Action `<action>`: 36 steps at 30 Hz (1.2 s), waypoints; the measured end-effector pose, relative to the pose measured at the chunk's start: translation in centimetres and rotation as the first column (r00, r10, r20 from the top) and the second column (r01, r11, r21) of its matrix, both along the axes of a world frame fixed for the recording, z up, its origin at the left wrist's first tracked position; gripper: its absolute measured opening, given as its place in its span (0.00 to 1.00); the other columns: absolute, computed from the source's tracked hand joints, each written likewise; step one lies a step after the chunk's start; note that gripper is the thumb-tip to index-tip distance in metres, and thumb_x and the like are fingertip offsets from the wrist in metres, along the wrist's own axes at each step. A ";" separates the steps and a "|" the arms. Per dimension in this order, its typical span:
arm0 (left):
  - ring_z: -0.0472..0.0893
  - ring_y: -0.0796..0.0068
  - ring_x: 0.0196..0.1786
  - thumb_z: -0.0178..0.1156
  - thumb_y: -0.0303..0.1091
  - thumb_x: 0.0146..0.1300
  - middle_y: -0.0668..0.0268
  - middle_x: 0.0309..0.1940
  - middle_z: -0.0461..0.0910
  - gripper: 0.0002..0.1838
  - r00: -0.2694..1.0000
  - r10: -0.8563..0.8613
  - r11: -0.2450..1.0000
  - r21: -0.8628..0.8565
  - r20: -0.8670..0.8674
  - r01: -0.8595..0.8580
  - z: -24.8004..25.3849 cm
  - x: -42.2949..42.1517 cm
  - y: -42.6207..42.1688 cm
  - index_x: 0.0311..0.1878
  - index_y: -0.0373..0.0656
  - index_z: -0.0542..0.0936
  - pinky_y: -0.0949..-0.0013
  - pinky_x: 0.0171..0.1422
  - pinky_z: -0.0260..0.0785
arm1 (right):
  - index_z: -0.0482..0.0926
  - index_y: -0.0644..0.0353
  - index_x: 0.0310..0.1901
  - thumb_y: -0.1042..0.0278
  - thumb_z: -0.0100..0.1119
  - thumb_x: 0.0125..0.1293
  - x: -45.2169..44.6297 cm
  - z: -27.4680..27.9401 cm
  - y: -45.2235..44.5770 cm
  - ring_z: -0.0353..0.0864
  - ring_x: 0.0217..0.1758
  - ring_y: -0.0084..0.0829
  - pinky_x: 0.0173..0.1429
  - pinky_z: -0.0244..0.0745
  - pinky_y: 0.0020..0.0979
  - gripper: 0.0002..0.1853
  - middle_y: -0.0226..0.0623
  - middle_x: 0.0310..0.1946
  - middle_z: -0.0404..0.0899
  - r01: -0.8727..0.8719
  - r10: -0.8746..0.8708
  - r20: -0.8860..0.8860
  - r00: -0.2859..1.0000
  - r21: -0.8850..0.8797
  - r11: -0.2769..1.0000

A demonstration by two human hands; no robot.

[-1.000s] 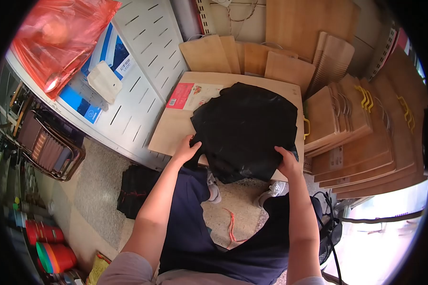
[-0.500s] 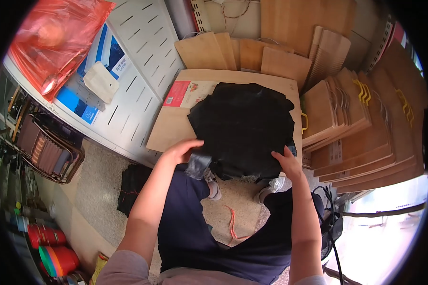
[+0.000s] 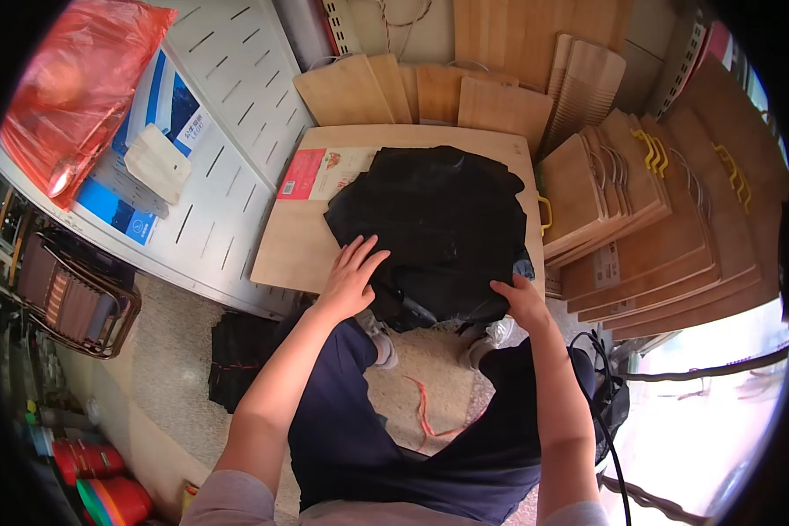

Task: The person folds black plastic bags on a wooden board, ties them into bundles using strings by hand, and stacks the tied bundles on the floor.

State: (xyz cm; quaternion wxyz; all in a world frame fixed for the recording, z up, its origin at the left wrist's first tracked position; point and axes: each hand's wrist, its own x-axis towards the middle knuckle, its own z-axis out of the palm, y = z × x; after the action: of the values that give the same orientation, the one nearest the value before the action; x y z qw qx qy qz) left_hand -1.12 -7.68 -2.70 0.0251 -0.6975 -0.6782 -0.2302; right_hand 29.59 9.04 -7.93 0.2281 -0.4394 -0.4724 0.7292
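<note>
A flattened pile of thin black plastic sheets (image 3: pixel 430 219), with uneven edges, lies on a wooden board (image 3: pixel 280 250) in front of my knees. My left hand (image 3: pixel 352 279) rests on the pile's near left side, fingers spread and lying flat. At the near right edge, my right hand (image 3: pixel 524 302) holds the sheets, its thumb on top and its other fingers partly hidden. Just beyond those fingers, a small bluish patch shows at the edge. A pink and cream printed label (image 3: pixel 311 173) on the board is partly covered by the pile.
Wooden cutting boards (image 3: pixel 346 92) lean at the back, and several more with handles (image 3: pixel 627 219) stand at the right. A white slotted shelf (image 3: pixel 228 114) on the left bears a red plastic bag (image 3: pixel 83 92) and blue boxes (image 3: pixel 118 210). Red string (image 3: pixel 423 408) lies on the floor.
My left hand has gone from the near left edge up onto the pile and spread its fingers. The greyish flap beside it is folded out of sight. My right hand stays at the edge.
</note>
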 end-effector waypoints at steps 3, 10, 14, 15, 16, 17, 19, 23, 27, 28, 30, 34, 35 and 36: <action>0.68 0.56 0.63 0.59 0.20 0.46 0.59 0.58 0.71 0.36 1.000 0.002 0.989 -0.149 -0.011 -0.004 0.1 -0.3 0.2 0.63 0.49 0.71 0.52 0.68 0.60 | 0.73 0.69 0.50 0.63 0.62 0.65 0.2 0.2 -0.1 0.80 0.36 0.25 0.36 0.77 0.25 0.19 0.35 0.39 0.80 -0.004 0.005 0.016 1.000 -0.017 1.000; 0.70 0.57 0.62 0.60 0.22 0.48 0.60 0.55 0.73 0.27 0.991 -0.075 0.992 -0.106 -0.108 0.063 -1.7 -1.1 -0.8 0.56 0.43 0.78 0.56 0.66 0.63 | 0.67 0.61 0.62 0.67 0.61 0.66 0.6 2.0 -0.4 0.82 0.50 0.33 0.54 0.81 0.35 0.24 0.40 0.52 0.78 -0.128 0.109 -0.083 0.991 -0.271 0.954; 0.73 0.54 0.59 0.52 0.24 0.56 0.57 0.52 0.75 0.22 0.982 -0.069 0.997 -0.032 -0.177 0.064 -3.3 -0.9 -0.6 0.56 0.42 0.78 0.56 0.65 0.64 | 0.58 0.61 0.67 0.74 0.65 0.60 1.1 4.9 -2.9 0.80 0.52 0.33 0.50 0.80 0.33 0.35 0.42 0.54 0.74 -0.193 0.192 -0.021 0.981 -0.179 0.965; 0.73 0.54 0.59 0.52 0.24 0.56 0.57 0.52 0.75 0.22 0.985 -0.067 0.998 -0.023 -0.161 0.064 -3.6 -1.1 -0.7 0.56 0.42 0.78 0.56 0.65 0.64 | 0.57 0.57 0.68 0.74 0.65 0.60 1.6 4.1 -3.4 0.81 0.48 0.30 0.46 0.80 0.31 0.37 0.41 0.49 0.77 -0.164 0.171 0.027 0.985 -0.182 0.970; 0.72 0.54 0.60 0.54 0.21 0.54 0.57 0.54 0.75 0.24 0.991 -0.041 0.999 -0.021 -0.129 0.039 -4.2 -0.7 -0.7 0.57 0.42 0.77 0.56 0.66 0.65 | 0.56 0.55 0.69 0.73 0.65 0.60 2.5 4.5 -4.7 0.81 0.44 0.28 0.43 0.79 0.28 0.38 0.39 0.44 0.78 -0.164 0.170 0.235 0.957 -0.043 0.985; 0.71 0.54 0.61 0.55 0.19 0.51 0.58 0.56 0.74 0.27 0.993 -0.016 1.000 -0.028 -0.117 0.013 -4.4 -0.9 -0.7 0.58 0.43 0.77 0.56 0.66 0.65 | 0.55 0.54 0.70 0.73 0.65 0.60 2.9 4.5 -6.0 0.81 0.40 0.26 0.40 0.78 0.26 0.39 0.38 0.38 0.80 -0.191 0.138 0.412 0.901 0.091 0.977; 0.71 0.54 0.61 0.55 0.19 0.52 0.58 0.55 0.74 0.26 0.996 -0.006 1.000 -0.018 -0.085 0.004 -4.2 -0.8 -0.7 0.58 0.43 0.77 0.55 0.67 0.64 | 0.55 0.52 0.71 0.74 0.63 0.62 3.0 5.4 -7.2 0.78 0.29 0.20 0.33 0.75 0.22 0.38 0.31 0.28 0.79 -0.169 0.095 0.309 0.946 0.221 0.961; 0.71 0.56 0.63 0.55 0.19 0.53 0.58 0.55 0.74 0.26 0.994 0.004 0.996 -0.084 -0.108 -0.013 -3.7 -0.6 -0.9 0.58 0.44 0.77 0.56 0.70 0.62 | 0.69 0.56 0.64 0.75 0.54 0.66 3.5 2.7 -4.4 0.78 0.32 0.19 0.35 0.76 0.24 0.24 0.30 0.33 0.80 -0.091 0.081 -0.071 0.994 -0.154 0.984; 0.71 0.57 0.63 0.56 0.18 0.52 0.58 0.56 0.74 0.27 0.994 0.028 0.995 -0.092 -0.107 -0.038 -3.6 -0.2 -1.1 0.59 0.44 0.77 0.56 0.70 0.61 | 0.64 0.60 0.66 0.78 0.49 0.66 1.7 2.4 -2.4 0.81 0.52 0.34 0.54 0.79 0.36 0.25 0.44 0.51 0.78 -0.294 -0.167 -0.642 0.748 -0.547 0.784; 0.71 0.57 0.63 0.57 0.18 0.52 0.58 0.56 0.74 0.28 0.993 0.033 0.994 -0.102 -0.111 -0.044 -3.5 -0.2 -1.2 0.59 0.44 0.76 0.56 0.70 0.61 | 0.57 0.58 0.69 0.80 0.49 0.65 0.4 3.3 -2.8 0.78 0.56 0.40 0.57 0.77 0.38 0.30 0.49 0.57 0.72 -0.139 -0.261 -0.572 0.778 -0.562 0.815; 0.70 0.56 0.63 0.58 0.18 0.50 0.58 0.56 0.73 0.29 0.996 0.037 0.994 -0.098 -0.085 -0.045 -3.4 -0.1 -1.4 0.60 0.44 0.76 0.56 0.70 0.62 | 0.48 0.56 0.72 0.82 0.50 0.64 -1.4 4.5 -4.1 0.69 0.66 0.51 0.64 0.74 0.41 0.37 0.57 0.66 0.60 0.086 -0.294 -0.442 0.848 -0.433 0.897; 0.70 0.54 0.61 0.59 0.18 0.51 0.58 0.55 0.72 0.28 0.997 0.062 0.994 -0.088 -0.052 -0.067 -3.0 0.1 -1.7 0.59 0.43 0.76 0.56 0.65 0.64 | 0.54 0.53 0.73 0.82 0.54 0.57 -1.9 3.1 -5.0 0.69 0.66 0.49 0.64 0.71 0.44 0.40 0.51 0.66 0.62 -0.116 0.159 -0.139 0.977 0.275 0.954; 0.70 0.54 0.61 0.59 0.18 0.51 0.58 0.55 0.72 0.28 0.997 0.064 0.994 -0.089 -0.052 -0.069 -2.9 0.1 -1.7 0.59 0.43 0.76 0.56 0.65 0.64 | 0.54 0.53 0.73 0.82 0.54 0.57 -1.7 2.6 -4.9 0.69 0.66 0.49 0.64 0.71 0.44 0.40 0.51 0.66 0.62 -0.118 0.161 -0.139 0.977 0.273 0.955; 0.70 0.54 0.61 0.59 0.18 0.50 0.58 0.54 0.71 0.28 0.998 0.066 0.992 -0.105 -0.009 -0.067 -2.8 0.1 -1.7 0.59 0.43 0.76 0.56 0.66 0.64 | 0.61 0.54 0.69 0.81 0.56 0.53 -1.7 2.9 -5.0 0.70 0.64 0.48 0.64 0.69 0.45 0.38 0.47 0.65 0.65 -0.294 0.197 0.219 0.956 0.683 0.669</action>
State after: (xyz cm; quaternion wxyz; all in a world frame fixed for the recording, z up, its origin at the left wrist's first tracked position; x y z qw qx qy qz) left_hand -1.01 -9.41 -5.46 -0.0023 -0.6754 -0.7122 -0.1914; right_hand 27.85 4.02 -5.06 0.2484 -0.2954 -0.7840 0.4861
